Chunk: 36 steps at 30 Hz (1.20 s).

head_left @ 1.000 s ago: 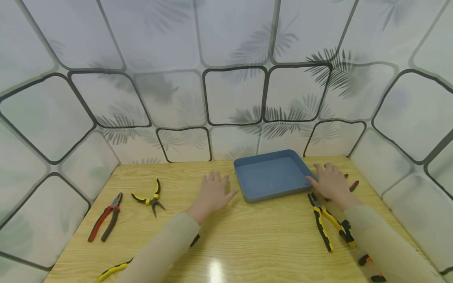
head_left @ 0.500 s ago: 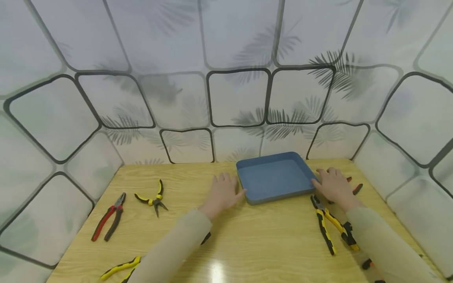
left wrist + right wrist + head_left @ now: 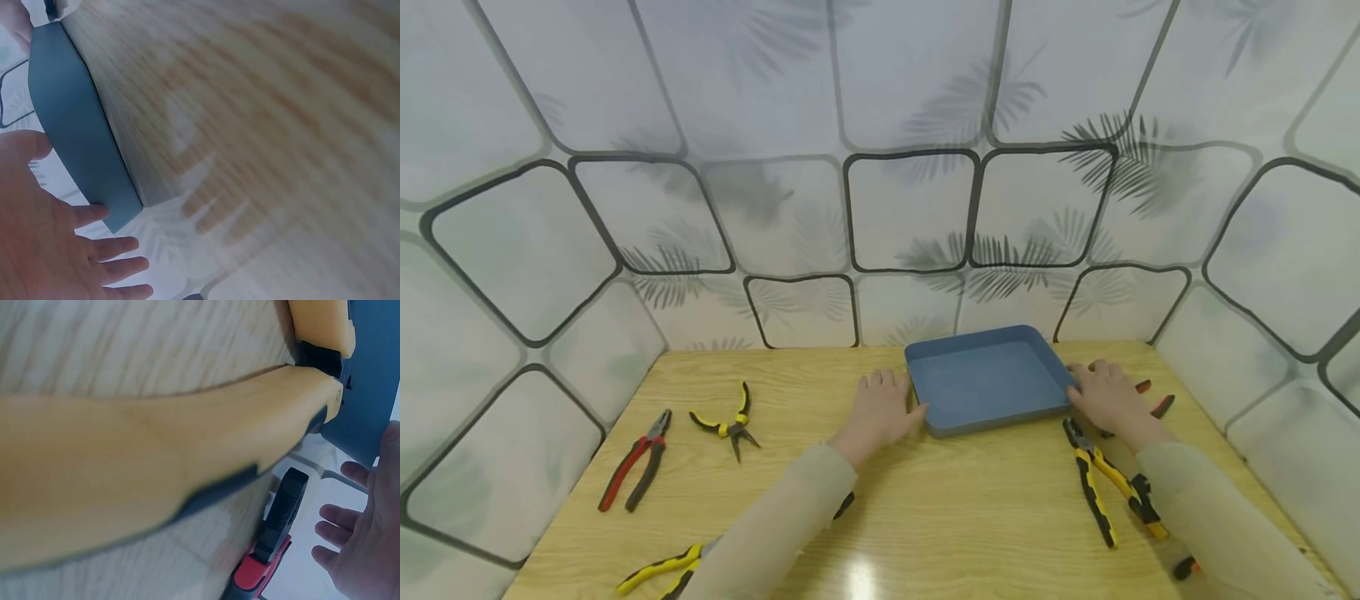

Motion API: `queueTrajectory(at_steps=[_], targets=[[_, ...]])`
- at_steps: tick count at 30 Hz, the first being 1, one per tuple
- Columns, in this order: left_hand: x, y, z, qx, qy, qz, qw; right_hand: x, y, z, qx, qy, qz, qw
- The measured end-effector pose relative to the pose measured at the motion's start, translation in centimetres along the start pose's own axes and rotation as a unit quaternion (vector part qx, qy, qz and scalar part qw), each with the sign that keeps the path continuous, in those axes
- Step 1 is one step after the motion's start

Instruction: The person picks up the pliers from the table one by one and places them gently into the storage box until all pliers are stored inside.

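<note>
A shallow blue tray [image 3: 988, 379] lies at the back of the wooden table, right of centre. My left hand [image 3: 880, 408] is at its left side, fingers extended and thumb by the front left corner. In the left wrist view, the fingers [image 3: 94, 214] of that hand overlap the tray's outer wall [image 3: 81, 119]. On the opposite side, my right hand [image 3: 1108, 396] has its fingertips right at the tray's right rim. Yellow-and-black pliers [image 3: 1090, 475] lie just in front of the right hand, and their handle [image 3: 156, 469] fills much of the right wrist view.
Red-handled pliers [image 3: 1163, 406] lie partly hidden behind the right hand. At the left are red-and-black pliers [image 3: 647, 467] and small yellow-and-black pliers [image 3: 730, 427]. More yellow pliers [image 3: 658, 568] reach under the left sleeve. Patterned walls [image 3: 797, 312] enclose the table's back and sides.
My left hand has moved right, from beside the tray to its left edge. My right hand has closed in on the tray's right rim. The head view has shifted slightly.
</note>
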State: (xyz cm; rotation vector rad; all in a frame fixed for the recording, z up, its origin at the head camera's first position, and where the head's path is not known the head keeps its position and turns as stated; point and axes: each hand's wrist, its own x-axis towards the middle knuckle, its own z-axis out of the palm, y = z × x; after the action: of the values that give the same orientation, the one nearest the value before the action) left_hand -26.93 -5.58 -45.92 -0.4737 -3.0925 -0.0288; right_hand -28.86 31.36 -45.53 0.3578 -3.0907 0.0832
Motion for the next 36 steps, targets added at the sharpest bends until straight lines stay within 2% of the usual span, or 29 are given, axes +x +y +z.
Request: queueTrajectory(at_steps=[10, 17, 23, 36], targets=[[0.0, 0.0, -0.1, -0.017, -0.006, -0.014, 0.9997, 0.0, -0.7, -0.3, -0.014, -0.011, -0.016, 1.000], [-0.1, -0.7, -0.2, -0.011, -0.017, -0.024, 0.9995, -0.1, -1.2, -0.3, 0.002, 0.009, -0.029, 1.000], [-0.4, -1.5, -0.2, -0.027, -0.020, -0.025, 0.9992, 0.1, -1.9, -0.2, -0.001, 0.003, -0.037, 0.999], [-1.0, -2.6, -0.6, 0.003, -0.013, -0.024, 0.9996, 0.3, -3.4, -0.5, -0.020, 0.008, -0.062, 0.998]])
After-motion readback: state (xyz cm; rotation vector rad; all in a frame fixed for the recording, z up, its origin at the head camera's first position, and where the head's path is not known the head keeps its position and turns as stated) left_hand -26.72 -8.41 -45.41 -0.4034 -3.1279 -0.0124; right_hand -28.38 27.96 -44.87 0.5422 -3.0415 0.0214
